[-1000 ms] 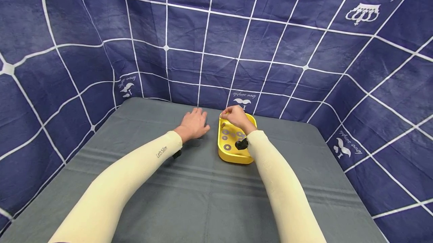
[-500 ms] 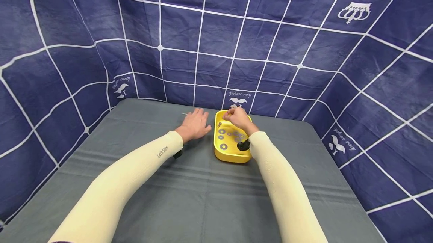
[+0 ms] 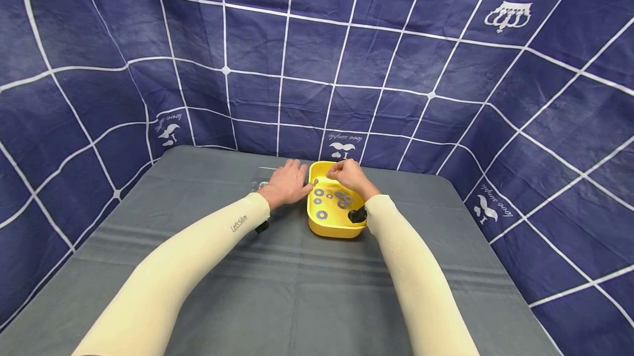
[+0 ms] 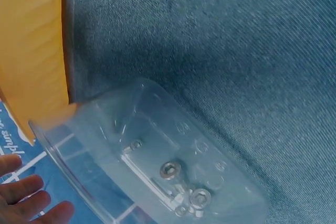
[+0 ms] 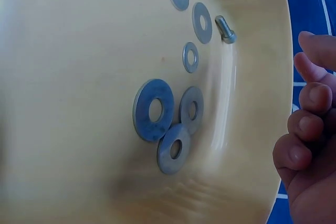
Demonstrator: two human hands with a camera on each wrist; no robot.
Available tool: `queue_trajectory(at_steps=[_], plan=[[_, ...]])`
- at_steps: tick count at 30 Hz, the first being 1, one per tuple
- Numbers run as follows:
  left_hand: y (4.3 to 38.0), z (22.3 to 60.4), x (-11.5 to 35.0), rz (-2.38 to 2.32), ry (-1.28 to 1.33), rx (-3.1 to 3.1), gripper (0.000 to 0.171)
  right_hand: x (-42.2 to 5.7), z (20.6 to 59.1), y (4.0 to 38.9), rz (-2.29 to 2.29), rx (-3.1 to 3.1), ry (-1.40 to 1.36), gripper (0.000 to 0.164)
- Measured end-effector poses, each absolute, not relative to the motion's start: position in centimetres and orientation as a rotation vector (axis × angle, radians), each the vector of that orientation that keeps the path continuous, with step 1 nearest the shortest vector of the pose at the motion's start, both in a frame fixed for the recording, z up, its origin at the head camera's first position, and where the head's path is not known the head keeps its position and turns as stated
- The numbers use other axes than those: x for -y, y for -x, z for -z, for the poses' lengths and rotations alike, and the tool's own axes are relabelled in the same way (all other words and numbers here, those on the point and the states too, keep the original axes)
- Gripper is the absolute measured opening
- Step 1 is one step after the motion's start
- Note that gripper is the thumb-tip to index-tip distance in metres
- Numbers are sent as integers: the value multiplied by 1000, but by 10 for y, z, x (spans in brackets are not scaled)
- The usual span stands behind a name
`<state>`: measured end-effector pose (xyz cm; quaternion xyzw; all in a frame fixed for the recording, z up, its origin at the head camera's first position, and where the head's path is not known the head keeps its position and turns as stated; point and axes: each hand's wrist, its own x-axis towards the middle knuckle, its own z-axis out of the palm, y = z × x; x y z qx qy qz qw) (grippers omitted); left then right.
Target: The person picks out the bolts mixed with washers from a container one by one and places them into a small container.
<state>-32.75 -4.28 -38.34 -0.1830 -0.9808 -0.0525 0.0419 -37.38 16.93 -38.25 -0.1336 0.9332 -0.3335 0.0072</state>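
A yellow tray (image 3: 335, 231) bears several flat washers (image 3: 322, 215) and a socket-head bolt (image 3: 315, 182) near its left wall. The right wrist view shows this bolt (image 5: 226, 30) lying beside the washers. My right hand (image 3: 349, 174) hovers over the far part of the tray with its fingers curled, and nothing shows between them. Beside the tray, my left hand (image 3: 289, 182) has its fingers spread, the thumb reaching to the tray's left rim. A clear plastic box (image 4: 157, 124) with several bolts (image 4: 184, 192) in it is partly hidden by the left hand in the head view.
Grey cloth (image 3: 297, 290) covers the table. A blue curtain (image 3: 307, 48) with white lines hangs behind and at both sides. A black wrist camera (image 3: 356, 215) on my right wrist overlaps the tray's right side.
My right hand has drawn back from the tray's far left corner toward the right. My left hand has come closer to the tray. More of the clear box shows left of it now.
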Motion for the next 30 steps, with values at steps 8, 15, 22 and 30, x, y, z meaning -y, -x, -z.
queue_trajectory(at_steps=[8, 15, 22, 30], plan=[[328, 389, 34, 217, 577, 3005, 60, -171, 385, 372, 1063, -2906, 401, 17], [328, 397, 28, 243, 561, 3038, 64, -170, 388, 369, 1091, -2903, 428, 16], [329, 402, 24, 216, 560, 3062, 69, -164, 393, 368, 1067, -2901, 415, 18], [327, 401, 18, 221, 560, 3051, 68, -161, 403, 372, 1063, -2929, 383, 16]])
